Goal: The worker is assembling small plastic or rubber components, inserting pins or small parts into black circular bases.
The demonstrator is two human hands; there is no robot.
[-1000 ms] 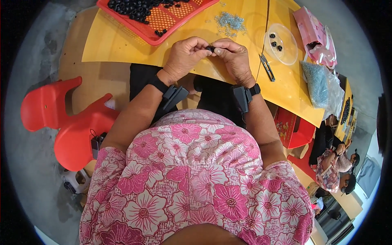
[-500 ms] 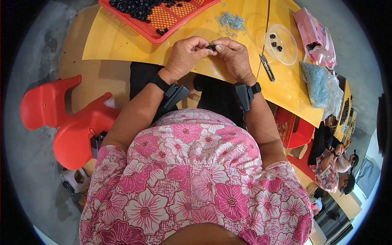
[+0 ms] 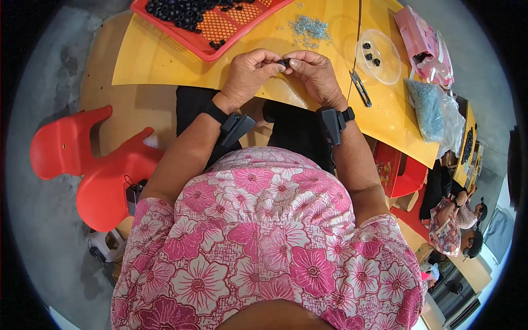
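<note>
Above the near edge of the yellow table [image 3: 242,80], both my hands meet at the fingertips around one small black ring-like part [image 3: 284,62]. My left hand [image 3: 250,74] pinches it from the left, and my right hand [image 3: 316,76] pinches it from the right. Fingers cover most of the part, so its detail is hidden. Beyond my hands lies a loose heap of small clear-blue beads [image 3: 309,27]. A red mesh basket [image 3: 234,41] at the far left holds many similar black parts [image 3: 176,12].
Right of my hands are black thread snips [image 3: 361,88] and a clear round tub [image 3: 388,71] with several black parts. Farther right lie a pink bag [image 3: 416,38] and a plastic bag of blue beads [image 3: 426,113]. Red chairs [image 3: 104,192] stand at left; other people sit far right.
The fingers of both hands have shifted only slightly around the black part, which stays pinched between them. The whole view has moved a little.
</note>
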